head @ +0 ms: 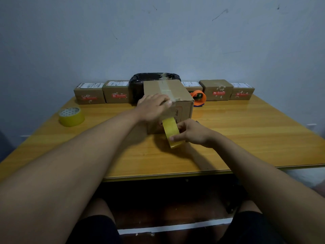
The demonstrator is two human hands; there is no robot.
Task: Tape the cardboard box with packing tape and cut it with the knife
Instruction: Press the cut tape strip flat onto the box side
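A spare tape roll (71,116) lies far left on the table (246,138). At centre, the left hand (152,107) presses flat on the cardboard box (177,101); the right hand (191,132) pinches the packing tape (170,131) against its near face. Five small boxes (89,93) and one orange dispenser (199,98) line the far edge.

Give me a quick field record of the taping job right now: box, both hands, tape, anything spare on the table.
box: cardboard box on the wooden table, tape strip along its top
left hand: left hand pressing on the box's top near edge
right hand: right hand holding the yellow tape roll against the box's front face
spare tape: second yellow roll lying at table left
dispenser: orange tape dispenser behind the box
knife: not visible
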